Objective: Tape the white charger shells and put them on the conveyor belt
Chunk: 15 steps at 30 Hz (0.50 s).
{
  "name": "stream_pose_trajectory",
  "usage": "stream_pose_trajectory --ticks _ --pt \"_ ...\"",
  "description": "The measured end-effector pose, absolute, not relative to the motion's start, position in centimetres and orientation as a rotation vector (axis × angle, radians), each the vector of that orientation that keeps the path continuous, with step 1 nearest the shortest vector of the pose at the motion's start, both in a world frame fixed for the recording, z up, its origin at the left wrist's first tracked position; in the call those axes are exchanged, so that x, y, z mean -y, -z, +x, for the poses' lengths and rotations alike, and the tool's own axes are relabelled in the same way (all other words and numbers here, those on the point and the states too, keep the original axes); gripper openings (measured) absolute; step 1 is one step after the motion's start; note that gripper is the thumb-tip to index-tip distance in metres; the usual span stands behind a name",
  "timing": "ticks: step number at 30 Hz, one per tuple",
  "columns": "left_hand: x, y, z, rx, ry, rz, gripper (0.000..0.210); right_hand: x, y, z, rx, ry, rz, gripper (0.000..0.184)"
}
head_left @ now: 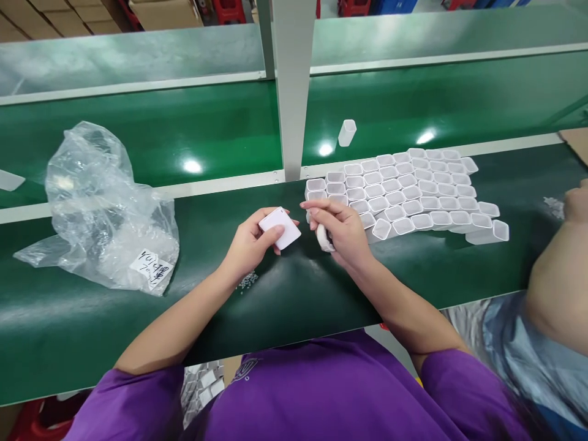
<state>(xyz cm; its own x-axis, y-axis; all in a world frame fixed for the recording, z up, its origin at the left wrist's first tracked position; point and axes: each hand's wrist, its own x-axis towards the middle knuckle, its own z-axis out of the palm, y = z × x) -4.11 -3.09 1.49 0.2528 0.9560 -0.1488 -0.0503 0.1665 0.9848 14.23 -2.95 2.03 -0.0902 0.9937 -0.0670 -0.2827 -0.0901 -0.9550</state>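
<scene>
In the head view, your left hand (258, 236) is closed around a white block (279, 229), thumb across its face. The block sits above the bench (294, 300), left of the rows of cups (404, 190). Its broad face turns up toward you; nearly square, its slightly longer axis slopes from upper left to lower right. Your right hand (339, 229), just beside the cups, curls its fingers round a white item (325, 239); whether its fingertips pinch anything, you cannot tell.
</scene>
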Motion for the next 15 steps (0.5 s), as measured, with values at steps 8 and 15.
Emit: stream_pose_trajectory --ticks 8,15 --pt "2.8 -1.5 -4.2 -1.180 -0.881 1.220 0.044 2.7 -1.6 13.5 0.850 -1.669 -1.008 0.030" --pt "-0.3 -2.8 -7.4 -1.290 -1.122 1.163 0.021 2.5 -1.2 14.6 1.185 -1.406 -1.082 0.023"
